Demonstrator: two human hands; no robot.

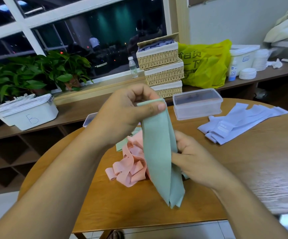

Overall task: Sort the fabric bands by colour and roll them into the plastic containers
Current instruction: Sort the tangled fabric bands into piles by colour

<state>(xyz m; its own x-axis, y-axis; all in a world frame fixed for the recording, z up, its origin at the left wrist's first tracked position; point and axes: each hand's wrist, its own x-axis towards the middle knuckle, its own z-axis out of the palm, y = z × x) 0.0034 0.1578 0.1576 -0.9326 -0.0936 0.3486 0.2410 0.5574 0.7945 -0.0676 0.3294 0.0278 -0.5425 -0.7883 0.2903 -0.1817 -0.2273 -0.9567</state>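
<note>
I hold a mint green fabric band (158,149) upright above the round wooden table (243,161). My left hand (122,116) pinches its top end between thumb and fingers. My right hand (191,156) grips its right edge lower down. Beneath it lies a heap of pink bands (127,169), with a scrap of another green band (120,144) peeking out to the left. Several lavender bands (240,121) lie spread at the table's far right. A clear plastic container (197,103) stands at the far side; another container (88,119) is mostly hidden behind my left hand.
A shelf along the window carries a white lidded bin (27,112), potted plants (36,73), stacked wicker baskets (162,66), a water bottle (133,67), a yellow bag (207,64) and white cups (260,60).
</note>
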